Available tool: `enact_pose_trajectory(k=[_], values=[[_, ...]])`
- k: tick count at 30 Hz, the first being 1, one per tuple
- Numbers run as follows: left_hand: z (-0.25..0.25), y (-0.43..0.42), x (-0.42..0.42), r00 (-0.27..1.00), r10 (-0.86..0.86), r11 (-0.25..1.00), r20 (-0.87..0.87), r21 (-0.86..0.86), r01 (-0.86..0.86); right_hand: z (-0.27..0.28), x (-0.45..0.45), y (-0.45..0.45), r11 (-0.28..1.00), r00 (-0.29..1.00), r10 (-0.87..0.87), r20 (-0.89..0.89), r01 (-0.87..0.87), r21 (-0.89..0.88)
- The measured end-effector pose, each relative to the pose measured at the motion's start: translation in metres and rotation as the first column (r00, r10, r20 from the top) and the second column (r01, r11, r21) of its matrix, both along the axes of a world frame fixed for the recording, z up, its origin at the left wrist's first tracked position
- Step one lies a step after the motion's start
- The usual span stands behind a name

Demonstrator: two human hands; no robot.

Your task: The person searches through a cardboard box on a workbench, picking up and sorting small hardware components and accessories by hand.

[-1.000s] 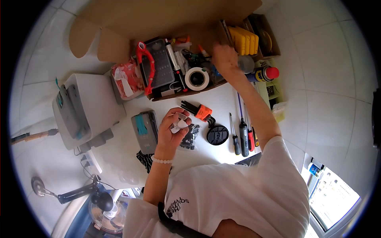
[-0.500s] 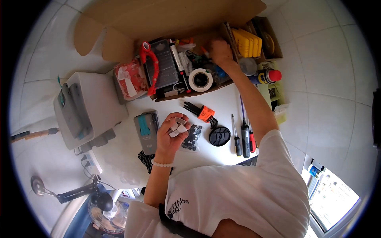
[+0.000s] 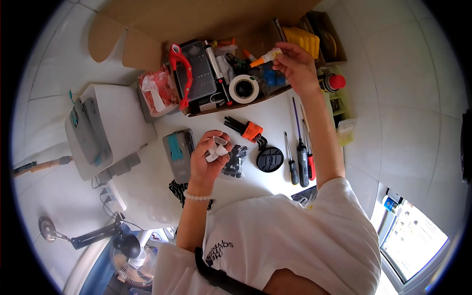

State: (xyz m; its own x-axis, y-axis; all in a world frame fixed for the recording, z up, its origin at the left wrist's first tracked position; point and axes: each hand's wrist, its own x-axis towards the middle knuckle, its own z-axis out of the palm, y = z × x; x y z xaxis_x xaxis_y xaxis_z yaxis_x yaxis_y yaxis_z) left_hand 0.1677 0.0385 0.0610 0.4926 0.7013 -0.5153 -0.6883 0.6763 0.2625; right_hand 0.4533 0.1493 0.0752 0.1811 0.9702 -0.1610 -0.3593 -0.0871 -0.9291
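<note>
- Watching the orange-tipped bottle (image 3: 268, 57), above the cardboard box (image 3: 211, 22); I read its long axis pointing left, slightly down-frame, from the fingers.
- Right hand (image 3: 300, 70) pinches its white end.
- Left hand (image 3: 205, 166), well apart, cups white pieces (image 3: 216, 153).

White, orange-tipped tube (image 3: 272, 55) aslant in right hand (image 3: 298, 65), small white pieces (image 3: 213, 156) in left hand (image 3: 202, 164).

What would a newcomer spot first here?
Probably the small white bottle with an orange tip, held in the right hand over the open cardboard box. Next, the curved red tool toward the box's left end in the picture. Then the white pieces in the left hand, above the table.
</note>
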Motion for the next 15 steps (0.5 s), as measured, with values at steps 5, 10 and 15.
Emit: enact_pose_trajectory(k=[5,10,15], values=[[0.006,-0.001,0.004,1.000,-0.008,0.999,0.005,0.039,0.008,0.014,-0.010,-0.025,1.000,0.982,0.019,-0.186,-0.016,0.015],[0.017,-0.004,0.009,0.999,-0.021,0.996,-0.026,0.091,0.023,0.018,-0.030,-0.056,0.993,0.914,0.097,-0.395,-0.115,-0.022],[0.027,-0.007,0.013,0.999,-0.021,0.995,-0.047,0.098,0.025,0.001,-0.056,-0.097,0.962,0.783,0.044,-0.620,-0.202,-0.187]])
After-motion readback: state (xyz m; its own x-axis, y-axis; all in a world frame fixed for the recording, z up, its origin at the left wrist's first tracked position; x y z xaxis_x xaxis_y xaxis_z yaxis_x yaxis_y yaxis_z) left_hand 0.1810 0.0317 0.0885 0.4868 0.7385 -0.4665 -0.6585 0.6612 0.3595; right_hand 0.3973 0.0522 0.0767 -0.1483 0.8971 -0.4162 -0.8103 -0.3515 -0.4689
